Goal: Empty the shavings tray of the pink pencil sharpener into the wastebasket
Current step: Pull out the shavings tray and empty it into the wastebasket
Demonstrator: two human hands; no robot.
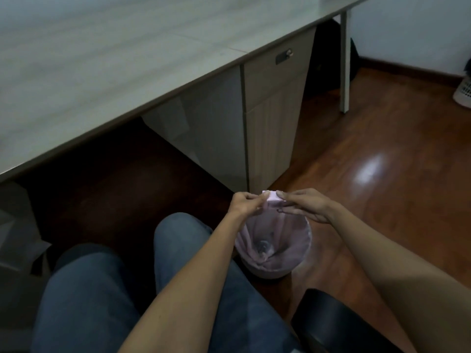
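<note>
I held both arms outstretched, left hand [245, 203] and right hand [304, 205] each grasping the pink sharpener [272, 200], the wastebasket [276, 247] directly beneath my grip.

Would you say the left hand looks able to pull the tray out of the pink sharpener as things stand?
Probably yes. The left hand already pinches one end of the pink sharpener, the right hand steadies the other end, and nothing lies between them. Both are held above the wastebasket. The tray itself is too blurred to make out.

No legible text anywhere.
</note>
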